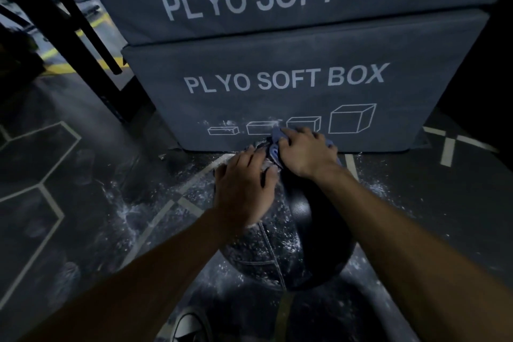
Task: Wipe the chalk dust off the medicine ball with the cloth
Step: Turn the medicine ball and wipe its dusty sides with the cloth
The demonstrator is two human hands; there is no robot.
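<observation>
A dark stitched medicine ball point(280, 253) sits on the gym floor just in front of me, speckled with white chalk dust on its near side. My left hand point(244, 186) lies flat on the ball's upper left, fingers spread. My right hand point(305, 153) presses a blue cloth point(274, 144) onto the far top of the ball, with the fingers bent over the bunched fabric. Most of the cloth is hidden under that hand.
Two stacked grey foam boxes marked PLYO SOFT BOX point(286, 83) stand right behind the ball. Chalk dust point(130, 211) is scattered on the dark floor with white line markings. A black rack post point(69, 11) rises at the left. My shoe point(188, 327) shows at the bottom.
</observation>
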